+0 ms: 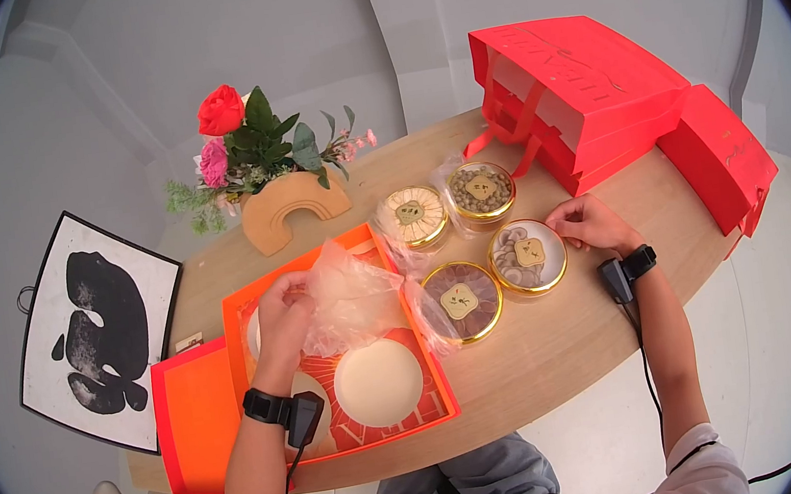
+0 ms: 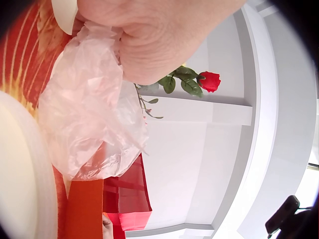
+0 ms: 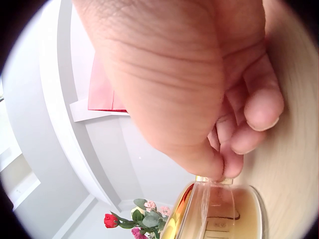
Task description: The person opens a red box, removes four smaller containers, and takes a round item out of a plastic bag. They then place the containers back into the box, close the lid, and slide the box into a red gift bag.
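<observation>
My left hand [image 1: 283, 312] pinches a crumpled clear plastic bag [image 1: 347, 297] above an open orange gift box [image 1: 446, 401]. In the left wrist view, the bag [image 2: 89, 109] hangs from bent fingers. At the right, thumb and fingertips of my right hand [image 1: 592, 223] pinch a small strip at the rim of a round clear jar [image 1: 516, 277] of pale sliced pieces, with a gold-edged lid. In the right wrist view, the jar [image 3: 239, 209] stands on the table under the fingertips. Three similar jars stand close by: dark pieces [image 1: 462, 303], pale slices [image 1: 412, 217], small round pieces [image 1: 482, 191].
Round cream recesses [image 1: 379, 383] show inside the box. A red gift bag [image 1: 595, 104] and a red box lid [image 1: 718, 158] stand at the back right. Behind are a flower vase [image 1: 297, 210] and, at left, a black-and-white print bag [image 1: 100, 333].
</observation>
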Motion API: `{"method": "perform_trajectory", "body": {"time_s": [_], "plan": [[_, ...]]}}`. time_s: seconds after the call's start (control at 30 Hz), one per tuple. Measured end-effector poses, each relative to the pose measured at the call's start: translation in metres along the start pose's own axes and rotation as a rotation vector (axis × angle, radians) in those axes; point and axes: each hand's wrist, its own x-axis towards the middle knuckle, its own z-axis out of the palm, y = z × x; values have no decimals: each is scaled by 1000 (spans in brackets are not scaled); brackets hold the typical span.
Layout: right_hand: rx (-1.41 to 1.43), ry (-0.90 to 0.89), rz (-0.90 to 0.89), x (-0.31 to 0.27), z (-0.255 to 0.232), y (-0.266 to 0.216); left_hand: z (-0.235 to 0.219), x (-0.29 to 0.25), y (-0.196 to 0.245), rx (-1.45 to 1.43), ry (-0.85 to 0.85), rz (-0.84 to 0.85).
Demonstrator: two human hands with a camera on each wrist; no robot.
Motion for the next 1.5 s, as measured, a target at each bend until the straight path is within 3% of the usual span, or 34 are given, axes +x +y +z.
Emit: {"method": "perform_trajectory", "body": {"time_s": [0.83,1.07,1.17,1.37,1.43,1.5], "plan": [[-8,-46,-56,7,-1,13,1,1,-1,17,10,12],[6,3,24,-2,6,-10,1,0,1,-1,5,4],[124,-18,-51,-1,4,-6,1,0,1,4,6,7],[232,-171,-205,0,2,2,1,0,1,35,16,7],[309,-393,-260,-6,6,-5,0,1,-1,38,15,5],[235,-415,-289,-8,11,-12,0,1,-1,33,10,1]]}}
